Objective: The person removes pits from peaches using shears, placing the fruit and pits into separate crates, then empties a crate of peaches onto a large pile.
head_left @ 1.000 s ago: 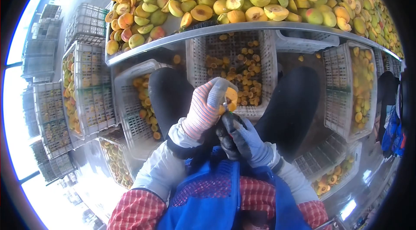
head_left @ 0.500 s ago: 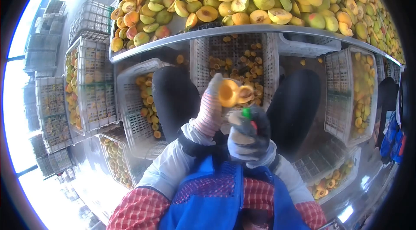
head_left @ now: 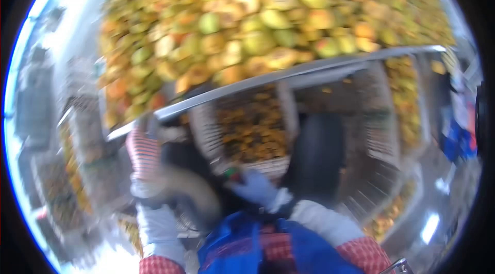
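Note:
My left hand (head_left: 144,147), in a red-and-white striped glove, is at the left end of the metal table edge (head_left: 227,93). Blur hides its fingers and anything in them. Low between the knees, my right hand (head_left: 256,187), in a blue-grey glove, is closed around a small tool with a green and red handle (head_left: 231,173); its working end cannot be made out. Ahead of both hands, a heap of peaches (head_left: 258,42), whole and halved, covers the table. Under the edge, a crate (head_left: 207,132) contains many orange peach halves (head_left: 250,132).
On the right stands a white crate (head_left: 381,124) beside a column of peaches (head_left: 403,101). Stacked crates (head_left: 93,134) are on the left. My knees (head_left: 317,145) flank the middle crate. At the far right is a person in blue clothing (head_left: 454,137).
My view has swung and blurred. The left hand has moved left to the table edge; the opened peach it held no longer shows. My right hand stays low with the tool.

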Demonstrator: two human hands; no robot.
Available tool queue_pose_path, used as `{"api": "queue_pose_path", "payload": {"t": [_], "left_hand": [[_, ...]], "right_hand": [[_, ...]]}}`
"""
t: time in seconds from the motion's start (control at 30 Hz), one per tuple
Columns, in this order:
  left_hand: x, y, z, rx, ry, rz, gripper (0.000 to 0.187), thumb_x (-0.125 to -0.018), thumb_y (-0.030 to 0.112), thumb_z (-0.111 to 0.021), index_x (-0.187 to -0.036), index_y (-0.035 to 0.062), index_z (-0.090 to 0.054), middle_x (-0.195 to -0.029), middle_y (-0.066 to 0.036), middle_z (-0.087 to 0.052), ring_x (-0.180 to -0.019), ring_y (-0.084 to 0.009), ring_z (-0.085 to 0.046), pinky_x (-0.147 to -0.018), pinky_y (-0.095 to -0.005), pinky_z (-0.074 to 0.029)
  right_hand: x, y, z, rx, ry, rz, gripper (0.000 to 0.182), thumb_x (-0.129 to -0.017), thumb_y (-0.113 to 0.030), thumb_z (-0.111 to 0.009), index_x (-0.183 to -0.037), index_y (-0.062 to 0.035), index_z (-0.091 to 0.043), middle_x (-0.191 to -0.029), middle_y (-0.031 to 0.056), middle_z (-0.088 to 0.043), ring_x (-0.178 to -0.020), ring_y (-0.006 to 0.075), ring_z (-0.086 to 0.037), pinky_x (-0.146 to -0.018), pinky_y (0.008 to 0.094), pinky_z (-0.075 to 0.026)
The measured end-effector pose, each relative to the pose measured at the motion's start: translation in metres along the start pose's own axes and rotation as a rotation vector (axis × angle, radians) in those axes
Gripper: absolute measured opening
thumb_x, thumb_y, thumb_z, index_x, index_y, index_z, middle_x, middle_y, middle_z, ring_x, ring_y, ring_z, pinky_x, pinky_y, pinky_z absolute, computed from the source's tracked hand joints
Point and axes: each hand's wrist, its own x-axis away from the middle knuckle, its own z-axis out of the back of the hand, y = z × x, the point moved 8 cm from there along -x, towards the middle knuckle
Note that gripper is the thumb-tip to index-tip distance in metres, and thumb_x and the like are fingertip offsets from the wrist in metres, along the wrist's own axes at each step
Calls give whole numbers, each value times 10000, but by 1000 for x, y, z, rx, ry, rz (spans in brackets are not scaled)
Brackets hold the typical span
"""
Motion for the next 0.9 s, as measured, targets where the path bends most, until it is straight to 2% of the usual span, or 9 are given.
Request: {"api": "queue_pose_path", "payload": {"t": [0.03,0.1,0.13,0.23,0.4,0.5,0.6,0.83,0.9], "left_hand": [[-18,35,-14,-27,36,5,376,-764,-97,-549,-1120,6,-615,-1002,-86,-662,-872,-171,-603,-841,-290,-478],[-64,35,-59,-219,-61,-106,338,-828,94,-600,-1156,16,-578,-1008,-158,-666,-892,-278,-633,-808,-351,-500],[-86,36,-80,-309,-103,-168,362,-860,190,-625,-1174,21,-559,-1010,-193,-668,-902,-332,-647,-791,-382,-511],[-99,45,-123,-684,-487,107,520,-807,330,-697,-1188,25,-519,-1012,-223,-655,-942,-406,-613,-820,-434,-491],[-85,51,-99,-111,-334,-65,469,-778,246,-738,-1156,62,-531,-935,-181,-657,-861,-323,-643,-782,-392,-506],[-28,103,-69,100,-300,-140,454,-729,160,-775,-1112,82,-544,-867,-122,-652,-799,-247,-640,-746,-341,-515],[34,128,-80,99,-502,-125,509,-652,145,-818,-1083,71,-555,-876,-90,-629,-800,-206,-616,-740,-319,-497],[81,140,-67,91,-589,-264,588,-595,199,-846,-1115,101,-589,-977,-120,-645,-830,-300,-655,-728,-345,-530],[91,126,-72,434,-614,-132,612,-669,219,-830,-1194,78,-549,-1009,-88,-623,-888,-224,-637,-780,-317,-510]], "right_hand": [[-1,-7,0,53,-57,17,458,-853,-405,-617,-1116,-46,-507,-798,197,-618,-780,411,-620,-711,451,-490],[-5,-3,-6,52,-12,205,448,-853,-418,-606,-1108,-62,-513,-828,205,-622,-781,404,-624,-684,455,-488],[-8,5,-3,77,-63,63,440,-850,-416,-608,-1103,-68,-514,-834,208,-623,-786,406,-624,-682,457,-485],[-14,11,5,83,-114,-166,429,-849,-401,-608,-1116,-78,-513,-860,217,-627,-796,407,-626,-693,457,-485],[-11,24,22,-211,-7,-332,490,-861,-349,-604,-1242,-68,-475,-882,215,-649,-786,362,-653,-739,426,-505],[-2,2,26,-1051,-4,-581,439,-897,-226,-610,-1264,-57,-438,-780,28,-547,-586,53,-495,-463,196,-391],[-13,-45,30,-1425,-50,-159,315,-898,-132,-585,-1173,-58,-451,-869,32,-536,-598,65,-522,-452,181,-432],[-9,-21,21,-1139,-44,-418,367,-865,-171,-648,-1156,-53,-458,-831,32,-562,-586,72,-532,-452,190,-442],[-7,-27,19,-1254,-67,-339,357,-876,-198,-644,-1151,-59,-463,-821,25,-568,-561,75,-528,-444,198,-437]]}}
